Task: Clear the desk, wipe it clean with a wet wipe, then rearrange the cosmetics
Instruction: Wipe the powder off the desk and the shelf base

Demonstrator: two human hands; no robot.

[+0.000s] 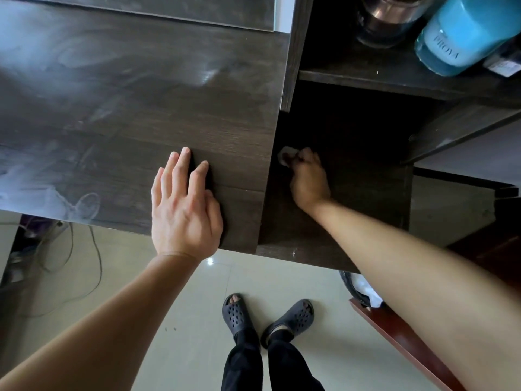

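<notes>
The dark wood desk fills the upper left, its top streaked with damp smears. My left hand rests flat on the desk near its front edge, fingers straight. My right hand reaches into the dark lower shelf compartment to the right of the desk. Its fingers grip a crumpled white wet wipe pressed against the compartment's left side. On the shelf above stand a blue cosmetics bottle and a dark round jar.
Loose cables hang below the desk's front left. A bin with a dark bag and white waste stands on the tiled floor under my right forearm. A reddish wooden edge runs along the lower right. My sandalled feet stand below.
</notes>
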